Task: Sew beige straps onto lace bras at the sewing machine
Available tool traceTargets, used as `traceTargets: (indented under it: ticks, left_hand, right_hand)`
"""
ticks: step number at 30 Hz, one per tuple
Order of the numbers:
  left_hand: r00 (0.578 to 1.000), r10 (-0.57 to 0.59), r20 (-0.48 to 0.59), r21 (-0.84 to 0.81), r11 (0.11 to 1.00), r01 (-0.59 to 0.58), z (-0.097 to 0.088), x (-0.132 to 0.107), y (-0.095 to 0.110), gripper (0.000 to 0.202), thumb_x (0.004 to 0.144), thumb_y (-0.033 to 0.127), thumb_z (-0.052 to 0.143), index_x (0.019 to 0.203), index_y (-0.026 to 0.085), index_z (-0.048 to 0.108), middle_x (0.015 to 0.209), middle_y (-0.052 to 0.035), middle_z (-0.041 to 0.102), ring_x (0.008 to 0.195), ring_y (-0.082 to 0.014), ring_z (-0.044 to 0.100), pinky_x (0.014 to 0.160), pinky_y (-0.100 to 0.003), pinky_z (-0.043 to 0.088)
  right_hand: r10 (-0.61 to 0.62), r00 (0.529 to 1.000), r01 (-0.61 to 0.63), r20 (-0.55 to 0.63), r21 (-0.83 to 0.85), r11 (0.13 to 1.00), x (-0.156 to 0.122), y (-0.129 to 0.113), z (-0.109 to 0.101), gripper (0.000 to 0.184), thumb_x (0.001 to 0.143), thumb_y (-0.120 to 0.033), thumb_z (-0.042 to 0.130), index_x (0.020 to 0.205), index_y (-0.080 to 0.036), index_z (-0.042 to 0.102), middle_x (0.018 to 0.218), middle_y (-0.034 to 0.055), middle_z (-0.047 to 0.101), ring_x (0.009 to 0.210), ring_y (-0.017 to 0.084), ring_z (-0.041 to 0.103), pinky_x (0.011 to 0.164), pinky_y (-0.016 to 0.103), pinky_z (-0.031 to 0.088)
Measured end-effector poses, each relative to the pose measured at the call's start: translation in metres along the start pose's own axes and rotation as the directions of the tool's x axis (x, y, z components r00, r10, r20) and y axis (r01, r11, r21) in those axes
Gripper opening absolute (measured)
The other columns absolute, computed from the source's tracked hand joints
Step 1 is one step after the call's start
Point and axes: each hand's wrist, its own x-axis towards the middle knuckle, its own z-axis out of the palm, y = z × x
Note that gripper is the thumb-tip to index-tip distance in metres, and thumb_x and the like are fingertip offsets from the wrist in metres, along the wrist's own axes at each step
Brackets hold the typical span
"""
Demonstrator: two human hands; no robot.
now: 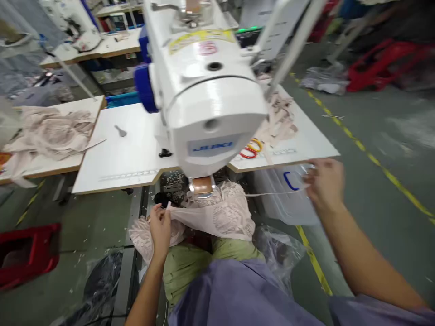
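Observation:
A pale pink lace bra [233, 215] hangs below the head of a white sewing machine [210, 104] and lies partly over my lap. My left hand [160, 228] pinches the end of the bra's band at the left. Out to the right, under the table corner, my right hand [326, 183] grips a thin pale strap [275, 194], which runs taut from the bra's right side. More lace [141, 235] hangs down beside my left wrist. The machine's head hides the needle area and the top of the bra.
Red- and yellow-handled scissors [251, 148] and pale fabric strips [280, 122] lie on the right of the white table [118, 145]. A heap of pale garments [50, 133] rests at the left. A clear plastic bin [285, 199] stands under the right side. Red stools [30, 253] stand on the floor.

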Motion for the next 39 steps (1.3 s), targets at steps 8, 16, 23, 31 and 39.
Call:
traceTargets:
  ticks: [8,16,23,31,39]
  left_hand:
    - [0.894,0.372,0.249,-0.126,0.928,-0.351,0.013,-0.005,0.092,0.025,0.096,0.03,0.046,0.103,0.022,0.069,0.092,-0.0048,0.07,0.083,-0.0178,0.065,0.073,-0.028,0.05]
    - [0.772,0.483,0.412,-0.012,0.851,-0.526,-0.001,-0.021,0.118,0.017,0.097,0.027,0.053,0.098,0.019,0.068,0.08,-0.0032,0.069,0.071,-0.0147,0.064,0.062,-0.024,0.045]
    - [0.789,0.518,0.331,0.046,0.826,-0.562,0.005,-0.024,0.109,0.023,0.098,0.025,0.049,0.082,0.019,0.065,0.072,-0.0018,0.067,0.064,-0.0136,0.063,0.058,-0.023,0.044]
    - [0.821,0.432,0.372,-0.076,0.896,-0.437,-0.016,-0.018,0.112,0.02,0.097,0.024,0.051,0.111,0.02,0.065,0.096,-0.0039,0.077,0.08,-0.0153,0.072,0.066,-0.023,0.053]
    - [0.774,0.508,0.378,-0.021,0.841,-0.541,-0.023,-0.023,0.128,0.01,0.093,0.017,0.054,0.094,0.021,0.063,0.077,0.0018,0.07,0.065,-0.0107,0.065,0.059,-0.02,0.048]
  right_hand:
    - [-0.076,0.541,0.317,0.837,-0.119,0.941,-0.124,-0.008,0.048,0.015,0.093,-0.036,0.058,0.095,-0.02,0.057,0.075,-0.0021,0.061,0.062,0.012,0.054,0.061,0.025,0.039]
    - [-0.093,0.335,0.481,0.938,-0.085,0.873,-0.135,-0.022,0.055,0.018,0.094,-0.029,0.057,0.109,-0.02,0.058,0.093,0.0025,0.069,0.077,0.017,0.063,0.068,0.027,0.04]
    - [-0.122,0.316,0.363,0.941,-0.001,0.932,-0.129,-0.03,0.059,0.018,0.093,-0.029,0.058,0.095,-0.018,0.072,0.087,0.0039,0.07,0.082,0.017,0.062,0.072,0.026,0.042]
    - [-0.102,0.332,0.108,0.938,0.069,0.992,-0.115,-0.021,0.064,0.021,0.088,-0.036,0.066,0.09,-0.017,0.074,0.085,0.0035,0.066,0.08,0.016,0.062,0.073,0.026,0.047]
    - [-0.43,0.023,0.452,0.902,0.374,0.81,-0.132,-0.03,0.064,0.012,0.092,-0.019,0.056,0.094,-0.019,0.068,0.098,0.0046,0.07,0.087,0.013,0.064,0.075,0.023,0.048]
